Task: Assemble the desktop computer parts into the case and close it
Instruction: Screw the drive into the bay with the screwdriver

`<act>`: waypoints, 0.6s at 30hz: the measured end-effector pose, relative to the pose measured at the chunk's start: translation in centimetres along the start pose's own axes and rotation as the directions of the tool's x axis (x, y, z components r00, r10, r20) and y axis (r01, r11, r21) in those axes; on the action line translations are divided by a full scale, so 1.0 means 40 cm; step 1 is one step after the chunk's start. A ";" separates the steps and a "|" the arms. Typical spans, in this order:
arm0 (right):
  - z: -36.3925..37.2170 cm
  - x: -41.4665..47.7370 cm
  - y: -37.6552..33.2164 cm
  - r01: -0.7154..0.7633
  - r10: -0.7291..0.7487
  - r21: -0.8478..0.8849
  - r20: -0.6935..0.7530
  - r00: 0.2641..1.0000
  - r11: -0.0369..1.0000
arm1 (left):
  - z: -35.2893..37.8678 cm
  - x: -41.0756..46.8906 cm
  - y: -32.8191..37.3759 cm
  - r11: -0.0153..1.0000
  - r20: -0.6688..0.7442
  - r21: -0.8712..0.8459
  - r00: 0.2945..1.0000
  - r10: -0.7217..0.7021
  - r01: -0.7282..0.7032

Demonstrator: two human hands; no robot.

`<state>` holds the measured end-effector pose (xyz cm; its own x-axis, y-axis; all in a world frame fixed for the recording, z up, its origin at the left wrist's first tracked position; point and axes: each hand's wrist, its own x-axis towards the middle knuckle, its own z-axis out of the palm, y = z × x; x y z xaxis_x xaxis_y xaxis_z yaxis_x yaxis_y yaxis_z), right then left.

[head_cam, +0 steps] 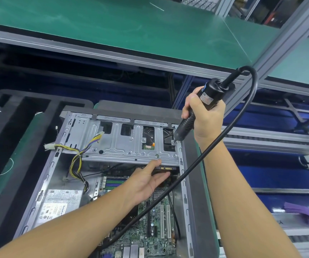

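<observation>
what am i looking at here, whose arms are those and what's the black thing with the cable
There is only one picture, taken by a camera worn on a person's head, looking forward and down. The two bare arms are that person's own; there is no robot.

In front of them an open computer case lies on its side on a workbench. Inside you can see the green motherboard, the silver power supply and a bundle of yellow and black wires.

The black thing is a corded electric screwdriver, gripped by the right hand. Its tip sits on a screw at the corner of the metal drive cage. The left hand is open, its thumb against the cage's lower edge, apparently steadying it.
</observation>
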<state>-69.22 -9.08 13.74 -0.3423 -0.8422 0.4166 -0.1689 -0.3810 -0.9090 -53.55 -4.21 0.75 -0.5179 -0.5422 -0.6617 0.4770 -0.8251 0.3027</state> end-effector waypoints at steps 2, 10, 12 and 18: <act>0.002 -0.001 -0.002 -0.007 0.008 -0.017 0.017 1.000 1.000 | -0.001 0.001 -0.001 1.000 -0.013 -0.007 1.000 0.002 -0.002; 0.006 0.000 -0.012 -0.012 0.012 0.010 0.034 0.999 1.000 | 0.000 -0.002 0.000 1.000 0.002 -0.008 1.000 0.008 -0.008; 0.005 -0.002 -0.017 -0.011 0.011 0.014 0.025 1.000 1.000 | -0.002 0.000 -0.001 1.000 -0.004 0.022 1.000 0.003 -0.003; 0.008 0.004 -0.067 0.078 -0.080 0.041 0.034 0.996 0.996 | -0.007 -0.002 0.005 0.998 0.001 0.062 1.000 -0.024 0.023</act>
<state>-68.52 -8.33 16.24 -0.2962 -0.8215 0.4872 -0.1573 -0.4611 -0.8733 -53.23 -4.29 0.68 -0.5296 -0.5227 -0.6680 0.4199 -0.8458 0.3289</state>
